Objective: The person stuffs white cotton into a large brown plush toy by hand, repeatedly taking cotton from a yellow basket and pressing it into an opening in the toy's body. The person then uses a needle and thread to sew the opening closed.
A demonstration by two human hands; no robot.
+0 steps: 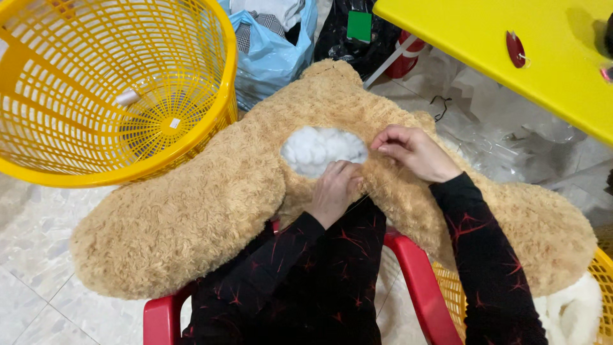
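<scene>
A big tan plush toy [211, 211] was draped across the lap, over a red plastic chair [415, 281], with an opening at its middle where white stuffing [316, 150] showed. The left hand [333, 191] was pressed onto the near edge of that opening, its grip closed on the fur there and pinching the seam together. The right hand [412, 152] was held just beyond the gap, its grip narrowed to a fingertip pinch on something too fine to make out, most likely a needle; a thin thread [357, 203] was seen running back past the left wrist.

For neat closing, it was judged that the stuffing should be kept tucked below the edges, the two fur lips held level, and small even stitches taken close to the rim with the thread drawn snug.

An empty yellow basket [115, 96] stood to the left, a blue bag [271, 54] behind it, and a yellow counter [511, 51] at the upper right.
</scene>
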